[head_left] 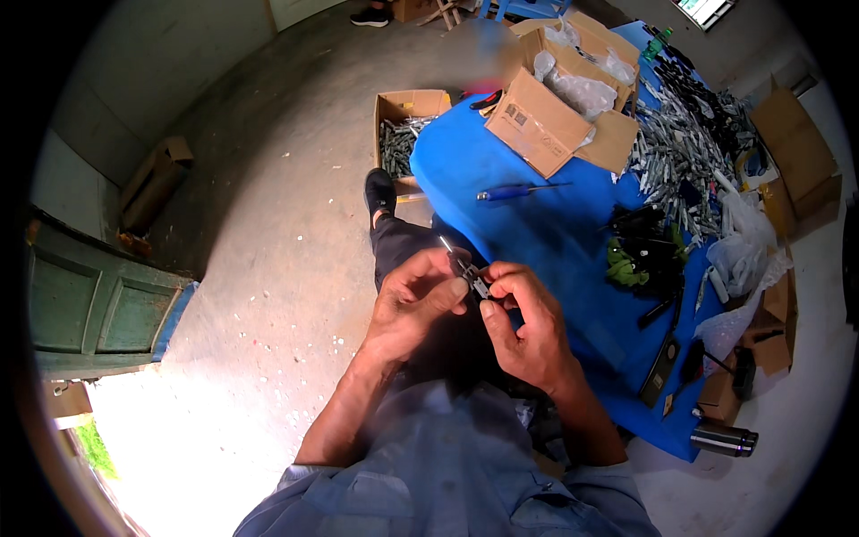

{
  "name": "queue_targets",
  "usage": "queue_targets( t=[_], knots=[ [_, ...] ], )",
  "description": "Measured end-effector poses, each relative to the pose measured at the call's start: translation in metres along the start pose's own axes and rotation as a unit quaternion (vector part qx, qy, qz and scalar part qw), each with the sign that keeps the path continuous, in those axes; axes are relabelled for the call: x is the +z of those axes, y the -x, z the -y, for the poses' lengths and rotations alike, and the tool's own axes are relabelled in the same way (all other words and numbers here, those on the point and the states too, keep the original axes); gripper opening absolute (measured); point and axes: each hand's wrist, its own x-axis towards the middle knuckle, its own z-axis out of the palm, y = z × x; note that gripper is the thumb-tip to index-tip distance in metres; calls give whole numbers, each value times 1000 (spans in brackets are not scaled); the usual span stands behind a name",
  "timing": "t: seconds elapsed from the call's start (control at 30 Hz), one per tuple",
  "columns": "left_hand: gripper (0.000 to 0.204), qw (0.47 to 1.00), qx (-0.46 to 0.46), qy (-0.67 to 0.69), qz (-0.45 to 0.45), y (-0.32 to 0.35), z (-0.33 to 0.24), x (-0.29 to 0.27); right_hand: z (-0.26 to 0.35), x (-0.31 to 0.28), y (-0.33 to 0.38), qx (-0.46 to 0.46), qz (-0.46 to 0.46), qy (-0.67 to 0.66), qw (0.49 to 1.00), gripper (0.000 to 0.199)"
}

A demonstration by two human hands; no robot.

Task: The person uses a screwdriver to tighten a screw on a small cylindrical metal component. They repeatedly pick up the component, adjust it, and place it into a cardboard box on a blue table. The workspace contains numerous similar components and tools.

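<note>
In front of my body, over my lap, both hands hold a small metal and black part (480,288) with a thin silver rod sticking out toward the upper left. The fingers of my left hand (410,304) are closed round its far end. My right hand (530,327) pinches the near end between thumb and fingers. My fingers cover much of the part, so its exact kind is unclear. On the blue-covered table (573,233) beyond my right hand lies a screwdriver (506,192) with a blue handle.
Many grey metal parts (676,170) are heaped at the table's far right, with black parts (644,242) nearer. An opened carton (541,125) rests at the far end. A box of metal parts (382,103) stands by my shoe. A steel cylinder (723,439) sits at the near right.
</note>
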Motion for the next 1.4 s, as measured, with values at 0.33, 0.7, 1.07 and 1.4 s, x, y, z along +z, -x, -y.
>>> queue_targets(
  t=[0.33,0.7,1.07,1.4],
  knots=[
    [29,1000,-11,25,8,5,4,-17,-2,9,11,15,-3,7,1000,17],
    [31,997,-52,35,34,7,8,-14,-3,13,15,25,-44,13,999,21],
    [26,996,-74,18,41,4,4,-9,-14,16,23,0,-76,51,996,19],
    [39,995,-65,64,29,3,7,-13,-15,13,26,-2,-77,47,996,19]
  ],
)
